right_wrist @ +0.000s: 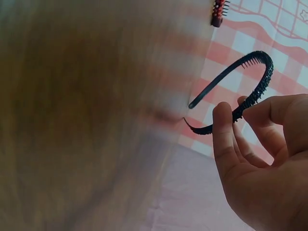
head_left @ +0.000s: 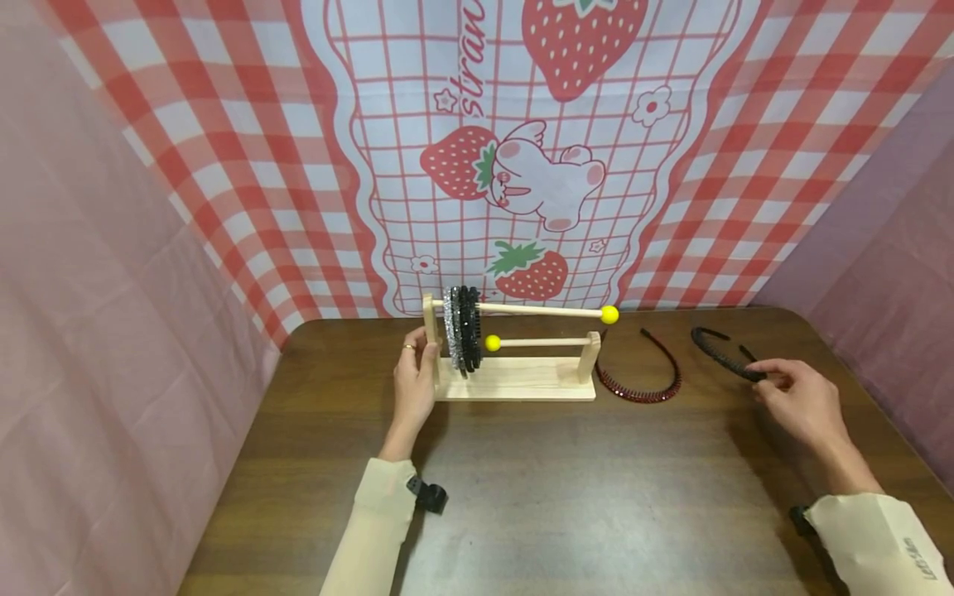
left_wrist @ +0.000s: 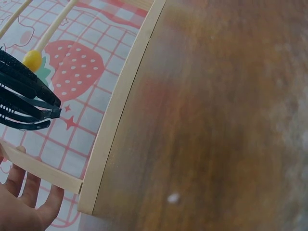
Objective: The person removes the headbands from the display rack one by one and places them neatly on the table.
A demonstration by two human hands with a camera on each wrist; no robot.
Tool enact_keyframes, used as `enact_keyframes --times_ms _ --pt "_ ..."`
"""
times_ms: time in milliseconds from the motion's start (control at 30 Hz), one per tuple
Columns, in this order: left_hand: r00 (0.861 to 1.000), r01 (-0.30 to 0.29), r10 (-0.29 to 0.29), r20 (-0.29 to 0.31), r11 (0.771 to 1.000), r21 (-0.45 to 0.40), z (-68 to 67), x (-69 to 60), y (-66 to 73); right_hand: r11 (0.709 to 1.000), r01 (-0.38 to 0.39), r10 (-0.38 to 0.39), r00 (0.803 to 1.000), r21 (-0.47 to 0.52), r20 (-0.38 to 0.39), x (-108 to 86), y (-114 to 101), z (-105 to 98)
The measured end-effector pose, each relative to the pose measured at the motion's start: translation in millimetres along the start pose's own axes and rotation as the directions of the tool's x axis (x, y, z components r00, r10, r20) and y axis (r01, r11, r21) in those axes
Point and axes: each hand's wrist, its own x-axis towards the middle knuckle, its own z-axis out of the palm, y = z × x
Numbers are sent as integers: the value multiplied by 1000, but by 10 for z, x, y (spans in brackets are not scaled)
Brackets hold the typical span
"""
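left fingers (left_wrist: 50, 208) gripping rack (head_left: 529, 381), right fingers (right_wrist: 223, 132) pinching headband (right_wrist: 263, 85) (black)

Head view: bright, light soft and diffuse; broad pale glare on the brown tabletop (head_left: 514, 505), faint soft shadow below the right hand (head_left: 801, 406). Wrist views: dimmer, tabletop smeared and out of focus in both, whitish glare along the left one's right edge; wooden stand (left_wrist: 116, 115) and black headband (right_wrist: 263, 79) comparatively crisp.

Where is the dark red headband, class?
In the head view, the dark red headband rests right of centre on the table, between the wooden stand and held black headband.
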Motion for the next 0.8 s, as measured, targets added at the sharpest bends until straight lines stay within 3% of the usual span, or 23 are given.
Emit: enact_keyframes --times_ms 333,533,567,600,767,800 --pt "1000 8 -8 -1 1000 4 6 4 24 998 32 -27 996 -54 90 84 109 -32" --pt "1000 -20 21 -18 1000 19 9 -27 133 994 50 -40 994 -101 97 119 143 -38" --pt "999 -41 41 -17 999 10 -19 -60 247 992 53 -42 994 -116 98 130 148 -42" --pt "999 -41 41 -20 999 10 -18 -65 257 990 59 -46 994 -127 98 139 153 -46" --pt "999 -44 44 -17 999 13 -21 -75 256 981 81 -62 992 -176 112 165 181 -43" --pt "999 -30 31 -18 999 29 4 -45 145 980 85 -64 991 -180 117 168 183 -39"
